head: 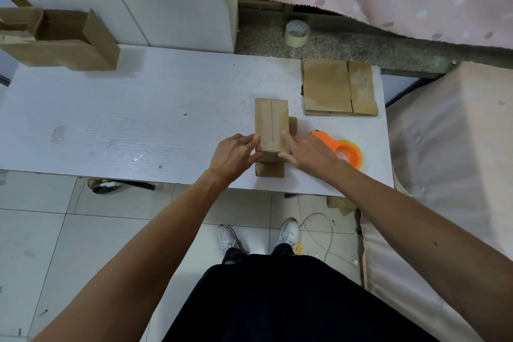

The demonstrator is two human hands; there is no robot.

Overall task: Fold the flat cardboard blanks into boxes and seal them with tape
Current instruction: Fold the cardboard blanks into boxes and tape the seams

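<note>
Seen from the head camera, we hold the cardboard box (271,125) on the white counter (138,119). Our left hand (236,154) and right hand (308,153) clasp its near corners, fingers (288,138) curled on it. Flat blanks (338,89) lie behind, and an orange tape dispenser (347,151) sits beside our right hand.

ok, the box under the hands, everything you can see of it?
Small plain brown cardboard box on the white table. Two top flaps are folded shut, meeting at a centre seam that runs away from the person; no tape shows. One loose flap lies flat at the near end, another pokes out on the right. The left hand and right hand grip its near corners.
</note>
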